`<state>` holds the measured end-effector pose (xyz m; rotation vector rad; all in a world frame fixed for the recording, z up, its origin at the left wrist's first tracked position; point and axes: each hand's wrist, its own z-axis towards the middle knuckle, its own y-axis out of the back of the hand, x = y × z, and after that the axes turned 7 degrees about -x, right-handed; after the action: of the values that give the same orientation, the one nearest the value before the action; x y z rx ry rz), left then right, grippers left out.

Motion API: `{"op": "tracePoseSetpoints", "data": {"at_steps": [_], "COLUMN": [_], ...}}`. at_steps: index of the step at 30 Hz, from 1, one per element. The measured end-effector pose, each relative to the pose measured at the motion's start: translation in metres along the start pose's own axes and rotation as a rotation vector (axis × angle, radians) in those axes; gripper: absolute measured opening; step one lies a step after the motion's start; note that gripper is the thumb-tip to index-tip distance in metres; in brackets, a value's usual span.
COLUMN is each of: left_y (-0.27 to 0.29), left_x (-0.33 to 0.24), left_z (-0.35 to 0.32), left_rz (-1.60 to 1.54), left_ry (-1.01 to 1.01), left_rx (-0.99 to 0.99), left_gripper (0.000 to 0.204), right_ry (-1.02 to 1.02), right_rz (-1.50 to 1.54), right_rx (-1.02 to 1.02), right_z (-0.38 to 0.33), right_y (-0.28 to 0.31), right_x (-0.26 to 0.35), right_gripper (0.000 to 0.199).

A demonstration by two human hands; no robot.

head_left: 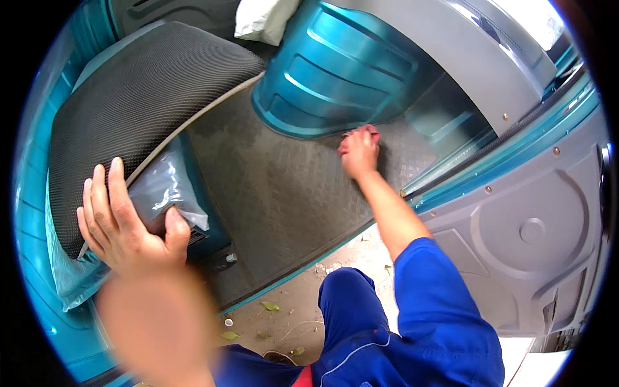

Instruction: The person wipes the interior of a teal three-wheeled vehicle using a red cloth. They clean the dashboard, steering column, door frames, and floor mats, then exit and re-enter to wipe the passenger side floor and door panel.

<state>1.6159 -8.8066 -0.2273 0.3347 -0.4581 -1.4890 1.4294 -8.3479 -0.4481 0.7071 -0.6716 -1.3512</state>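
Observation:
My left hand [126, 222] rests with fingers spread on the front edge of a dark mesh-covered seat [151, 84]. Its thumb lies by the clear plastic wrapping [169, 184] under the seat. Reaching out over the dark ribbed floor mat [284, 174], my right hand [359, 155] is closed around a crumpled red cloth [372, 132]. Most of that cloth is hidden by the fingers. The hand is down at the mat, close to the foot of a glossy teal metal panel [335, 71].
At the right stands a grey door panel [516, 226], with a teal sill along the mat. A white bag [264, 19] lies at the far side. Leaves [271, 306] and a small white cap [228, 322] are on the ground below the sill.

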Motion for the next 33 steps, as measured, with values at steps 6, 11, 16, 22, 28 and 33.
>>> {"op": "tracePoseSetpoints", "data": {"at_steps": [6, 11, 16, 22, 28, 33], "left_y": [0.008, 0.009, 0.005, 0.01, 0.007, 0.009], "left_x": [0.005, 0.005, 0.002, 0.005, -0.003, 0.004], "left_z": [-0.001, 0.001, 0.002, 0.001, 0.006, 0.0], "left_rz": [0.033, 0.058, 0.053, 0.065, 0.059, 0.086], "left_ry": [-0.02, -0.006, -0.043, -0.047, -0.084, -0.081], "left_rx": [0.043, 0.046, 0.03, 0.029, 0.043, 0.039], "left_gripper": [0.073, 0.073, 0.075, 0.08, 0.075, 0.076], "right_ry": [-0.363, -0.405, -0.517, 0.116, -0.047, 0.298], "right_rz": [0.356, 0.097, -0.076, 0.749, 0.298, 0.696], "right_rx": [0.187, -0.219, 0.016, 0.089, -0.127, -0.007], "right_z": [-0.061, -0.088, -0.059, -0.085, -0.023, -0.099], "right_y": [0.027, 0.034, -0.002, 0.03, -0.041, 0.042], "right_x": [0.057, 0.031, 0.07, 0.153, 0.134, 0.25], "right_gripper": [0.021, 0.038, 0.041, 0.024, 0.018, 0.03]}}
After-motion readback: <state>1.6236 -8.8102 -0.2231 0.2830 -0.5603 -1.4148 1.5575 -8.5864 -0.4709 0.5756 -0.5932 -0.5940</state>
